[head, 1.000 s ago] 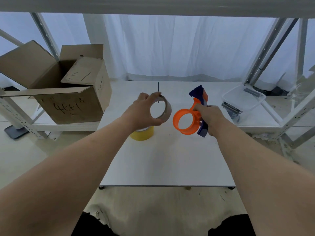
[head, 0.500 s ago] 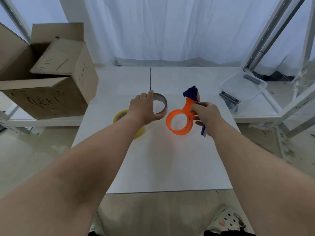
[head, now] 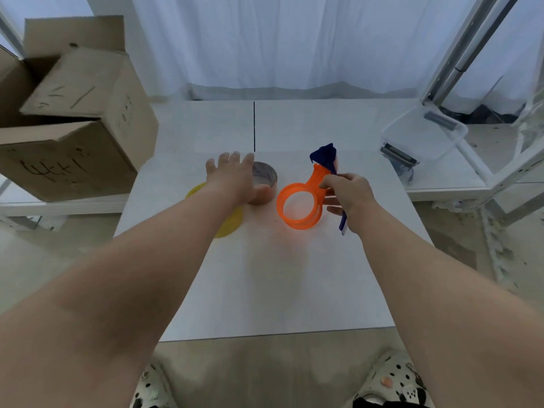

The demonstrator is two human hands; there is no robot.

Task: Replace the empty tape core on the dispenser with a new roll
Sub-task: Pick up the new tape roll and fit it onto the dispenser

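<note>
The brown empty tape core (head: 266, 175) lies flat on the white table (head: 265, 275). My left hand (head: 232, 178) hovers just left of it with fingers spread and extended, the thumb close to the core's near wall. My forearm partly hides the yellow new tape roll (head: 228, 225), which lies flat on the table. My right hand (head: 347, 195) grips the blue handle of the orange tape dispenser (head: 298, 207). The dispenser's round hub ring has nothing on it, and its blue cutter end (head: 323, 154) points away from me.
An open cardboard box (head: 73, 128) stands on a shelf to the left. A clear plastic bin (head: 424, 136) with small metal parts sits to the right, beside a white metal frame (head: 459, 54). A curtain hangs behind the table.
My left hand has lowered the empty core from mid-air onto the table and spread its fingers. My right hand still holds the dispenser. The view has tilted downward.
</note>
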